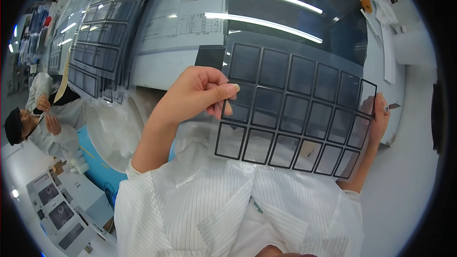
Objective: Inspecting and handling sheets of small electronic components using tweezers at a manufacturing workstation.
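A clear, thin plastic sheet (288,131) printed with rows of black rectangular frames is held up in front of my chest, tilted. My left hand (194,93) pinches its left edge between thumb and fingers. At the opposite edge, my right hand (379,116) grips the sheet; part of that hand lies behind it, though its fingers show beside the edge. Behind the sheet's upper part lies a dark, glossy panel (304,16) on the bench, with two bright lamp reflections across it.
To the left, a thick stack of similar framed sheets (107,26) sits on the bench. A printed paper (183,24) lies between stack and panel. Another person (50,114) works at the far left. An orange item (365,3) rests at the upper right.
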`<action>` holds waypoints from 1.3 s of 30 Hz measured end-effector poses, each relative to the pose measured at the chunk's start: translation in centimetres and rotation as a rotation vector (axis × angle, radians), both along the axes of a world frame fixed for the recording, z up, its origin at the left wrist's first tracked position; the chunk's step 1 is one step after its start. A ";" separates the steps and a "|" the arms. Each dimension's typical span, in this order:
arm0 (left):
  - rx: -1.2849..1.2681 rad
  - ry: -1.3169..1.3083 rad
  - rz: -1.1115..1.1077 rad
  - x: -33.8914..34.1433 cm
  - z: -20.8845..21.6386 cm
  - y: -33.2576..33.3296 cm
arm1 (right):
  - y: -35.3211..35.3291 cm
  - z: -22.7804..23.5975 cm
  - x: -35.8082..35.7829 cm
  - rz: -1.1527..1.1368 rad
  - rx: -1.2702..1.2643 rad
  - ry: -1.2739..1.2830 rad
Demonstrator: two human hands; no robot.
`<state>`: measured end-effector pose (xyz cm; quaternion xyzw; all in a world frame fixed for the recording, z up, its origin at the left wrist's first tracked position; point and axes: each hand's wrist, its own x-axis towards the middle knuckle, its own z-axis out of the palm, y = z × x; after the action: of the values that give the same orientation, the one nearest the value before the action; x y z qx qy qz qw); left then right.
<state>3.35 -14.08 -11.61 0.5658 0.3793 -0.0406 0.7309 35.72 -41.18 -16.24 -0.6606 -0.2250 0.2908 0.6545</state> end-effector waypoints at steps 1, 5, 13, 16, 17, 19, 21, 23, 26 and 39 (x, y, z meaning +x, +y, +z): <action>0.001 -0.003 0.000 0.0 -0.1 0.0 | 0.1 0.1 0.0 0.002 -0.003 0.004; -0.001 0.006 -0.027 0.0 -0.2 0.2 | 0.3 0.3 -0.2 -0.070 -0.056 -0.030; 0.013 0.038 0.007 0.5 0.1 -0.1 | 1.0 0.9 -0.8 0.052 0.018 0.020; 0.017 0.031 -0.007 0.3 -0.1 0.1 | 1.2 1.0 -0.9 0.031 -0.002 0.025; 0.011 0.030 -0.014 0.2 -0.2 0.1 | 1.2 1.0 -0.9 0.018 -0.013 0.025; 0.005 0.027 -0.005 0.1 -0.3 0.1 | 1.1 0.9 -1.0 -0.002 -0.031 0.024; 0.011 0.032 -0.005 0.1 -0.4 0.0 | 1.1 0.7 -1.0 -0.042 -0.016 -0.003; 0.015 0.036 -0.008 0.2 -0.4 0.0 | 1.2 1.0 -1.1 -0.038 -0.026 -0.004; 0.014 0.029 -0.026 0.2 -0.4 0.1 | 1.5 1.6 -1.4 0.000 -0.034 -0.008; 0.058 0.046 -0.013 0.3 -0.4 0.0 | 2.0 1.8 -1.7 0.002 -0.065 0.002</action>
<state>3.69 -14.12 -12.02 0.5882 0.3936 -0.0473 0.7048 33.97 -39.23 -14.42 -0.6808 -0.2153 0.2993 0.6329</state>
